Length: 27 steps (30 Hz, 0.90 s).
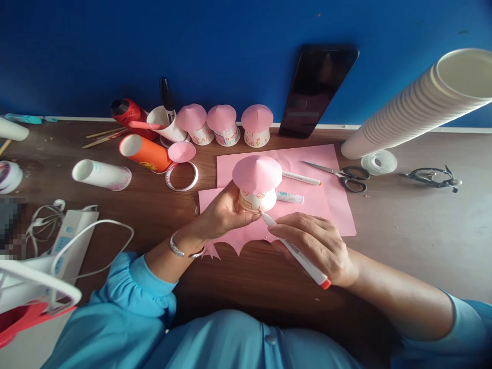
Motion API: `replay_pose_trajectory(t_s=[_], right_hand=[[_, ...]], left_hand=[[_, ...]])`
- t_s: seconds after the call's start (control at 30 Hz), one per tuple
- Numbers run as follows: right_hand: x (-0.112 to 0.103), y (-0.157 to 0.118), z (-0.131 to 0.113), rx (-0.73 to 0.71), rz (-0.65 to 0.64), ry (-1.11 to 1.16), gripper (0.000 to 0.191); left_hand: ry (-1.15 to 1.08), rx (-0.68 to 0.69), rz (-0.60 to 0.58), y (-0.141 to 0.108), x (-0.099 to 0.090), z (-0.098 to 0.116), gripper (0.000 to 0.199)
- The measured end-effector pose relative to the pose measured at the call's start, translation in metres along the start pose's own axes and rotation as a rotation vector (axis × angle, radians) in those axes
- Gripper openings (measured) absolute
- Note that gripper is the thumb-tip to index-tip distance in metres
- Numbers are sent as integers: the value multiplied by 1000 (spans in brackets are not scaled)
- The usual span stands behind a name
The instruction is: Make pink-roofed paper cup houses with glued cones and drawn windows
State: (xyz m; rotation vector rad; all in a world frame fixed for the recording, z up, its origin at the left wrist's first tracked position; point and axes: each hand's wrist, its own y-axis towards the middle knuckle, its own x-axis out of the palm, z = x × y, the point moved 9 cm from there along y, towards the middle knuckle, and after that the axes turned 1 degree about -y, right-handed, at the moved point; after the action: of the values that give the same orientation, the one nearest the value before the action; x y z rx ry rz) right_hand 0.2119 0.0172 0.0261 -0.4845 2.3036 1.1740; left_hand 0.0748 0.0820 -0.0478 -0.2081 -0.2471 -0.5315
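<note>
Brown table (161, 215); roofed cup (257, 174) in left grip (225, 209), marker (303, 260) in right grip (321, 243).

Gap between phone (319, 92) and cup stack (407, 110), scissors (340, 173) in front; tape (390, 163) beside

Glare pales the table (418, 225) at right — shadow darkens its near side.

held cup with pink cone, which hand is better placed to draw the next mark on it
Likely the right hand: it holds the marker, tip at the lower edge of the cup, which the left hand grips.
</note>
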Motion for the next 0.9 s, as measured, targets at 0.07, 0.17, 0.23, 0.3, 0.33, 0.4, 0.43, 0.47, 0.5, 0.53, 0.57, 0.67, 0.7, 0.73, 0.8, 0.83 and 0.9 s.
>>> replay_pose_trajectory(t_s=[0.07, 0.17, 0.23, 0.3, 0.33, 0.4, 0.43, 0.47, 0.5, 0.53, 0.57, 0.67, 0.7, 0.73, 0.8, 0.83, 0.9], right_hand=[[0, 1, 0, 10, -4, 18, 32], [-5, 4, 0, 31, 15, 42, 31], [-9, 5, 1, 40, 34, 27, 34], [-11, 5, 2, 43, 44, 9, 36], [-11, 5, 3, 42, 46, 4, 36], [-10, 3, 4, 36, 45, -4, 36], [-9, 2, 4, 34, 42, -4, 36], [-8, 2, 4, 33, 39, -2, 36], [-7, 1, 4, 35, 34, 2, 36], [-7, 2, 4, 38, 31, 8, 35], [-7, 2, 3, 40, 29, 16, 35], [-10, 5, 2, 42, 39, 28, 35], [-12, 7, 2, 45, 45, 26, 36], [-14, 8, 2, 46, 55, 19, 36], [-16, 9, 2, 48, 73, -2, 35], [-16, 9, 3, 48, 77, -10, 34], [-15, 8, 4, 53, 74, -17, 33]], left_hand=[[11, -1, 1, 0, 0, 1, 52], [18, -8, 2, 1, 1, 3, 45], [15, -20, 15, 1, 1, 4, 37], [9, -25, 28, 1, 0, 4, 32], [6, -27, 34, 1, -1, 3, 31], [4, -29, 36, 1, -2, 2, 32], [5, -33, 32, 0, -3, 2, 33], [7, -36, 30, 0, -3, 1, 33], [11, -35, 30, 0, -4, 0, 33], [14, -31, 30, -1, -5, -1, 33], [16, -24, 29, -1, -6, -1, 34], [7, 1, 14, -1, -6, 0, 30], [-3, 9, 5, -2, -6, 0, 28], [-15, 14, -1, -2, -5, 1, 27], [-37, 23, 0, -2, -5, 1, 29], [-43, 22, 5, -2, -6, 1, 31], [-42, 17, 11, -3, -8, 1, 35]])
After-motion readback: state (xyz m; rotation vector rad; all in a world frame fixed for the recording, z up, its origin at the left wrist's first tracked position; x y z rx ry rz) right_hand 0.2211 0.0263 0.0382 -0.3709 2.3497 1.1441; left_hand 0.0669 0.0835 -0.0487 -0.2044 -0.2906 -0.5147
